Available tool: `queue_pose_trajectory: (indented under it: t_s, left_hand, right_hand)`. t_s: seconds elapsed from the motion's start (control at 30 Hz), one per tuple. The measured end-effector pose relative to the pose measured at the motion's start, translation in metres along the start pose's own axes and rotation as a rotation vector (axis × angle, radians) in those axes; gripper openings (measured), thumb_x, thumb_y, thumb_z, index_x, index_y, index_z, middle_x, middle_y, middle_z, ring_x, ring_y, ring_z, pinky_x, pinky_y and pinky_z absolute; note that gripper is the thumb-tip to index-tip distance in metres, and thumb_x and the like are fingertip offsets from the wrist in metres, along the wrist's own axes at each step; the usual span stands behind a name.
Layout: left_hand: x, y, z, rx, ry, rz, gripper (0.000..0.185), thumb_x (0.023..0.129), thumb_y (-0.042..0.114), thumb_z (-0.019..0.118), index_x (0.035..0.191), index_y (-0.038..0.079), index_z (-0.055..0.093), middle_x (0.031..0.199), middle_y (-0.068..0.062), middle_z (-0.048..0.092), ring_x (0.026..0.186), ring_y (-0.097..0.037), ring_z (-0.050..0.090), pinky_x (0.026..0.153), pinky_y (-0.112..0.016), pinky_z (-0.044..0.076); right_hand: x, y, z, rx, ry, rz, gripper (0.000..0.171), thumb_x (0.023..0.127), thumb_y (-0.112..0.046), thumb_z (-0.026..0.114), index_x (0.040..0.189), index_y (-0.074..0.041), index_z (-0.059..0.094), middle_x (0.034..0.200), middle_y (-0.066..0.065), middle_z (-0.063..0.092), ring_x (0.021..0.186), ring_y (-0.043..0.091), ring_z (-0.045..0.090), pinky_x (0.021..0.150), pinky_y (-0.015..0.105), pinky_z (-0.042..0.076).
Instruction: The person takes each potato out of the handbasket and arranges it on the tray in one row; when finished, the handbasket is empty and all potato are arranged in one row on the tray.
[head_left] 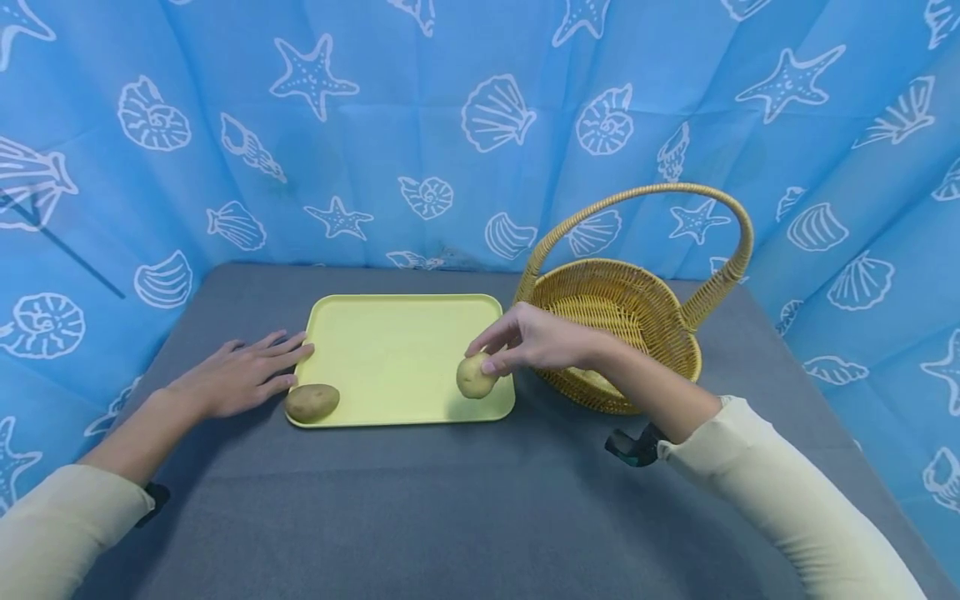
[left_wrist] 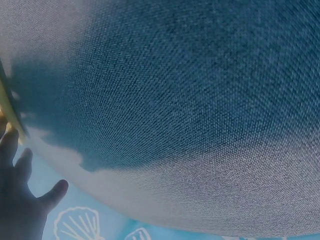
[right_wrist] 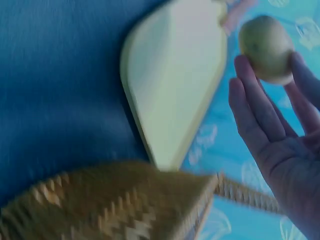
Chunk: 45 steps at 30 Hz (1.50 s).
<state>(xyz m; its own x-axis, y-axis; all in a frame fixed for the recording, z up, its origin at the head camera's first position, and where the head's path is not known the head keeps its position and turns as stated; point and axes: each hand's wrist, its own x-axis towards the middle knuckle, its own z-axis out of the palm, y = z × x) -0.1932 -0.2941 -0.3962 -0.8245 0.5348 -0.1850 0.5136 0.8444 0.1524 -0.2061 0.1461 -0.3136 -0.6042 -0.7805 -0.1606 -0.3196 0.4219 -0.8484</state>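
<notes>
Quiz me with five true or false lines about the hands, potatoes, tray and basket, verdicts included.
1. The right hand holds a potato. True.
2. The left hand is at the left edge of the tray. True.
3. Both hands hold potatoes. False: only the right does.
4. The woven basket stands right of the tray. True.
5. The tray bears no potato. False: a second potato lies on its near left corner.

No text, label, brand or number can be read in any view; no legible sign either
</notes>
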Motion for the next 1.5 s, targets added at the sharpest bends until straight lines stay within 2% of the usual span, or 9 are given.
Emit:
queue_pose_trajectory:
  t_s: [0.2, 0.3, 0.53, 0.63, 0.9, 1.03, 1.2, 1.5]
  left_hand:
    - [-0.001, 0.001, 0.001, -0.008, -0.005, -0.015, 0.062, 0.106, 0.049, 0.040, 0.157, 0.015, 0.034, 0.162, -0.012, 0.029, 0.147, -0.042, 0.023, 0.106, -0.075, 0.020]
    - [0.000, 0.000, 0.002, -0.011, -0.006, -0.017, 0.062, 0.106, 0.050, 0.039, 0.157, 0.016, 0.034, 0.162, -0.011, 0.028, 0.147, -0.042, 0.023, 0.106, -0.075, 0.020]
    - [0.001, -0.001, 0.001, 0.007, -0.008, -0.018, 0.061, 0.106, 0.049, 0.040, 0.157, 0.016, 0.034, 0.162, -0.011, 0.028, 0.147, -0.041, 0.024, 0.106, -0.074, 0.022]
    - [0.001, -0.002, 0.002, 0.011, -0.007, -0.019, 0.061, 0.106, 0.049, 0.040, 0.157, 0.016, 0.035, 0.162, -0.011, 0.029, 0.147, -0.041, 0.025, 0.106, -0.074, 0.022]
    - [0.002, -0.004, 0.004, 0.015, 0.000, 0.003, 0.060, 0.106, 0.048, 0.039, 0.156, 0.016, 0.036, 0.161, -0.011, 0.030, 0.146, -0.042, 0.027, 0.103, -0.074, 0.025]
    - [0.002, -0.006, 0.005, 0.013, 0.000, 0.008, 0.060, 0.106, 0.048, 0.040, 0.156, 0.016, 0.036, 0.161, -0.012, 0.031, 0.146, -0.042, 0.027, 0.103, -0.075, 0.025]
    - [0.001, -0.005, 0.003, 0.006, -0.001, 0.000, 0.060, 0.106, 0.048, 0.040, 0.156, 0.016, 0.036, 0.161, -0.011, 0.030, 0.146, -0.042, 0.025, 0.104, -0.075, 0.024]
    - [0.002, -0.002, 0.001, 0.013, 0.004, 0.011, 0.059, 0.106, 0.045, 0.043, 0.156, 0.016, 0.037, 0.161, -0.012, 0.030, 0.146, -0.042, 0.026, 0.103, -0.076, 0.025]
  right_hand:
    - [0.031, 0.001, 0.033, 0.057, 0.035, -0.018, 0.030, 0.094, -0.006, 0.069, 0.122, 0.006, 0.068, 0.097, 0.014, 0.076, 0.084, 0.023, 0.074, 0.076, 0.035, 0.059]
    - [0.045, 0.001, 0.049, 0.066, 0.039, 0.005, 0.030, 0.094, -0.007, 0.070, 0.121, 0.005, 0.069, 0.090, 0.013, 0.076, 0.080, 0.024, 0.075, 0.074, 0.034, 0.059]
    - [0.075, 0.001, 0.080, 0.062, 0.029, 0.007, 0.030, 0.096, -0.011, 0.068, 0.121, 0.003, 0.069, 0.092, 0.012, 0.076, 0.077, 0.023, 0.075, 0.071, 0.028, 0.058]
    - [0.089, 0.001, 0.088, 0.068, 0.036, 0.011, 0.029, 0.096, -0.011, 0.068, 0.121, 0.003, 0.069, 0.087, 0.013, 0.076, 0.076, 0.026, 0.074, 0.070, 0.027, 0.057]
    - [0.114, -0.003, 0.105, 0.043, 0.064, 0.038, 0.027, 0.096, -0.011, 0.068, 0.119, 0.003, 0.070, 0.081, 0.013, 0.075, 0.074, 0.027, 0.074, 0.066, 0.023, 0.055]
    - [0.120, -0.007, 0.110, -0.036, 0.059, 0.060, 0.034, 0.096, -0.011, 0.068, 0.127, 0.003, 0.066, 0.086, 0.013, 0.076, 0.080, 0.019, 0.075, 0.070, 0.019, 0.052]
    - [0.123, -0.011, 0.114, -0.148, 0.096, 0.091, 0.038, 0.094, -0.013, 0.071, 0.130, -0.002, 0.065, 0.103, 0.012, 0.075, 0.087, 0.012, 0.073, 0.078, 0.018, 0.051]
    - [0.125, -0.015, 0.116, -0.181, 0.079, 0.094, 0.040, 0.094, -0.014, 0.071, 0.131, -0.003, 0.064, 0.108, 0.011, 0.074, 0.098, 0.015, 0.071, 0.078, 0.019, 0.052]
